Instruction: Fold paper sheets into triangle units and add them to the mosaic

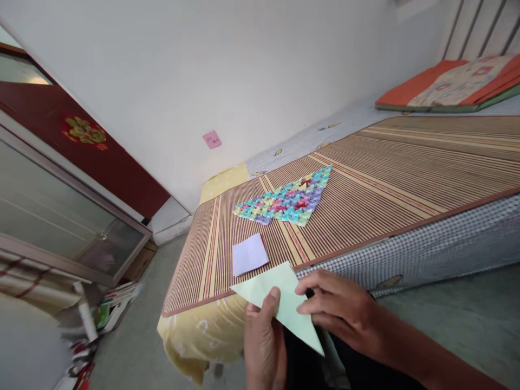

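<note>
– Holds what with the left hand (pixel 263 344)?
– Clamps green paper (pixel 287 295) under the thumb (folded, pointed), near the bed (pixel 390 168).
– And with the right hand (pixel 341 303)?
– Touches its edge, half-curled; can't tell if gripping.

Soft, even light, faint shadows; wide-angle stretch, blurry lower-left corner

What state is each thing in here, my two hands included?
Green paper, roughly triangular, apparently folded
Left hand, closed on the green paper, thumb on top
Right hand, curled, at the green paper's edge
White-topped paper stack, lying flat
Colourful paper pieces, grouped together
Mat, spread flat
Bedding, folded
Pink note, up on the wall
</note>
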`<act>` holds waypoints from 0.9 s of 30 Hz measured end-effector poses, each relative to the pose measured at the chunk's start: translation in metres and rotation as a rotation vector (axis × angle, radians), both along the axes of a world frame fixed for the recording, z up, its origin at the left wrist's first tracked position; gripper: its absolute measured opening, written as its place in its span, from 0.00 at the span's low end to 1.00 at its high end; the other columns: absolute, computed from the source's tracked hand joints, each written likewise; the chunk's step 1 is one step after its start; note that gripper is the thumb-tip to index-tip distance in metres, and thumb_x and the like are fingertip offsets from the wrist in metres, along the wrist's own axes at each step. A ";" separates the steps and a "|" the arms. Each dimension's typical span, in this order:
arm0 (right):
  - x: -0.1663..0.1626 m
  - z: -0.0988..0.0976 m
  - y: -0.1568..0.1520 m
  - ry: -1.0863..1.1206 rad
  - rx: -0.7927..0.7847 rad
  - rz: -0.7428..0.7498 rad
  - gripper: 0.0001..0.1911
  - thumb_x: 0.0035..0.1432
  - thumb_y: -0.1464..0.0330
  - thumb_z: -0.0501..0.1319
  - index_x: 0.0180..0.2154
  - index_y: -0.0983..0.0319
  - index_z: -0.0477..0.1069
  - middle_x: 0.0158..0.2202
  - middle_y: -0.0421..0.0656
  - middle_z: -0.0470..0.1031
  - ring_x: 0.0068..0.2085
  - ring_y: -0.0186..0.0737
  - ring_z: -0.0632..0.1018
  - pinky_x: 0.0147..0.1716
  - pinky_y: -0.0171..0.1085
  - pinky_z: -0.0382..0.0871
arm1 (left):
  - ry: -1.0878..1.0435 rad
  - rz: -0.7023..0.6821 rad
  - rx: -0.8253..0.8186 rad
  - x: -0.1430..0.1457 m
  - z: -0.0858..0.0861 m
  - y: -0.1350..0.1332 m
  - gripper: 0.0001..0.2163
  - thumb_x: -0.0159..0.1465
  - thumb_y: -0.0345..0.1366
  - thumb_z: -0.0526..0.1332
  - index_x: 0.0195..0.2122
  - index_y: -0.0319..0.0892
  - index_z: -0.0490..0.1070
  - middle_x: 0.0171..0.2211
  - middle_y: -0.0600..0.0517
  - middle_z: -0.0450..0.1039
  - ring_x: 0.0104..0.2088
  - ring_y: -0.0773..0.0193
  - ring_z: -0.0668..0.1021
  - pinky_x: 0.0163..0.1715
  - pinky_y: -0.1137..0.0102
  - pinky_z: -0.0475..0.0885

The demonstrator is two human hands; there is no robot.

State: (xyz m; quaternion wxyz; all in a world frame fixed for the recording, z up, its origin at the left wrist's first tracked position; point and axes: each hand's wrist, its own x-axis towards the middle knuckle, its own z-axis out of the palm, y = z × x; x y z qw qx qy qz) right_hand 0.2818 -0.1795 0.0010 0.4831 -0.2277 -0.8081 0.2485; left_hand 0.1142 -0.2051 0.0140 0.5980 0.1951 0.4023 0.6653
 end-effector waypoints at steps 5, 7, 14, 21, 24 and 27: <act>-0.010 0.003 -0.001 0.133 -0.243 -0.166 0.11 0.67 0.72 0.58 0.29 0.59 0.67 0.36 0.42 0.70 0.40 0.38 0.76 0.42 0.33 0.71 | 0.045 0.036 0.040 0.005 -0.002 -0.005 0.29 0.58 0.30 0.72 0.61 0.42 0.71 0.46 0.44 0.82 0.49 0.50 0.82 0.55 0.57 0.73; -0.012 0.001 -0.001 0.156 -0.326 -0.197 0.12 0.66 0.71 0.58 0.28 0.59 0.64 0.38 0.42 0.71 0.40 0.39 0.75 0.41 0.34 0.70 | 0.065 0.039 0.044 0.008 -0.003 -0.006 0.28 0.57 0.30 0.73 0.60 0.42 0.72 0.45 0.45 0.83 0.51 0.50 0.82 0.56 0.57 0.72; -0.014 0.002 0.001 0.152 -0.514 -0.169 0.15 0.61 0.71 0.59 0.23 0.59 0.57 0.24 0.35 0.62 0.27 0.34 0.66 0.27 0.34 0.59 | 0.201 0.095 -0.007 0.021 -0.002 -0.007 0.19 0.51 0.37 0.77 0.42 0.37 0.80 0.38 0.44 0.84 0.47 0.46 0.83 0.54 0.54 0.74; -0.018 0.000 0.005 0.202 -0.629 -0.127 0.16 0.60 0.68 0.60 0.23 0.59 0.57 0.23 0.35 0.57 0.27 0.34 0.62 0.27 0.34 0.57 | 0.299 0.189 -0.087 0.020 -0.014 -0.009 0.17 0.52 0.42 0.76 0.37 0.36 0.80 0.37 0.45 0.83 0.44 0.51 0.84 0.48 0.61 0.77; -0.018 -0.001 0.007 0.288 -0.683 -0.097 0.18 0.62 0.63 0.60 0.23 0.59 0.56 0.23 0.34 0.54 0.27 0.34 0.59 0.26 0.34 0.55 | 0.323 0.157 -0.057 0.020 -0.014 -0.008 0.15 0.53 0.42 0.76 0.36 0.36 0.80 0.34 0.45 0.83 0.43 0.50 0.84 0.48 0.61 0.77; -0.018 -0.001 0.009 0.330 -0.693 -0.068 0.19 0.63 0.63 0.60 0.23 0.59 0.57 0.24 0.34 0.54 0.26 0.33 0.58 0.26 0.35 0.54 | 0.297 0.166 -0.040 0.022 -0.014 -0.006 0.17 0.53 0.40 0.76 0.40 0.36 0.81 0.37 0.44 0.84 0.43 0.51 0.84 0.49 0.61 0.77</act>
